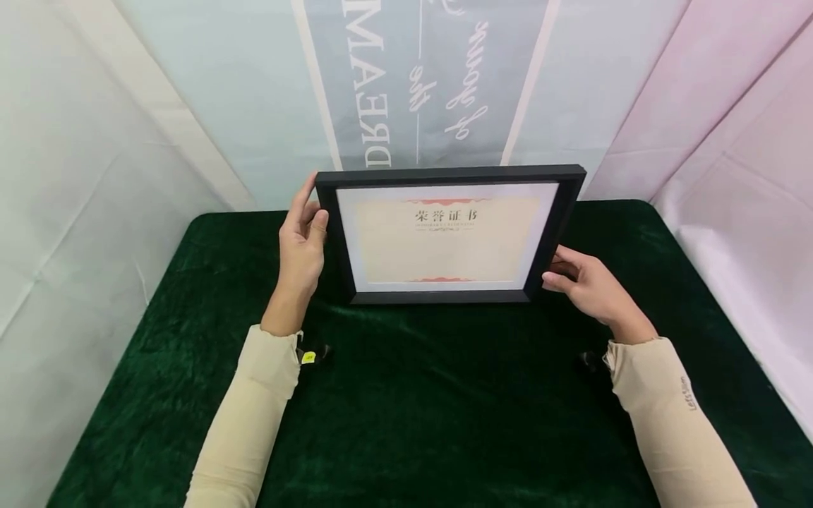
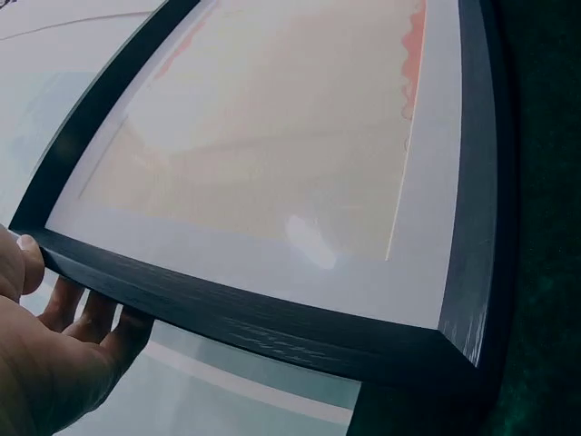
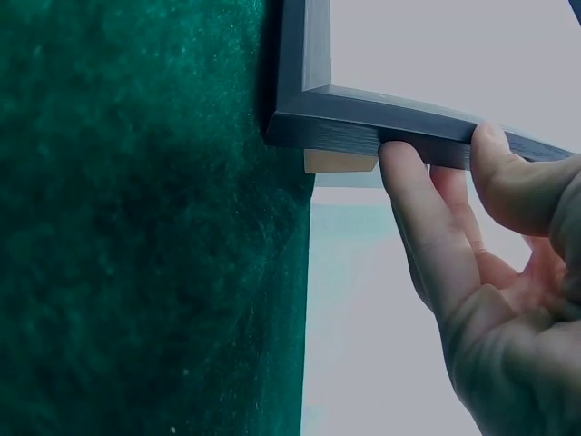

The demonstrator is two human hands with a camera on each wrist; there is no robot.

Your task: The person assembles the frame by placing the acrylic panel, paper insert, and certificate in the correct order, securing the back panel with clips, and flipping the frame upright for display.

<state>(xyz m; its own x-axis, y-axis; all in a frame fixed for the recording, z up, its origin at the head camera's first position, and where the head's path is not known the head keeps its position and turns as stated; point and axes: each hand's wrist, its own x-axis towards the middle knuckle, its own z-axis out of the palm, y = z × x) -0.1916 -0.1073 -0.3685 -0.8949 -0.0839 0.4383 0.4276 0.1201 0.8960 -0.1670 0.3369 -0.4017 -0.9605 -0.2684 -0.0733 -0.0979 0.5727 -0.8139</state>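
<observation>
A black picture frame stands on its long lower edge on the green cloth, tilted back a little. Inside it is a cream certificate with red ornaments and Chinese characters, bordered in white. At the frame's upper left side, my left hand grips the edge, thumb toward the front and fingers reaching behind. Low on the opposite side, my right hand holds the frame between thumb and fingers. The right wrist view shows the right thumb at the front edge and a small tan piece sticking out behind the frame.
Dark green velvet cloth covers the table. A pale blue backdrop with white mirrored lettering hangs behind it. White fabric closes off the left, and pinkish-white fabric the right.
</observation>
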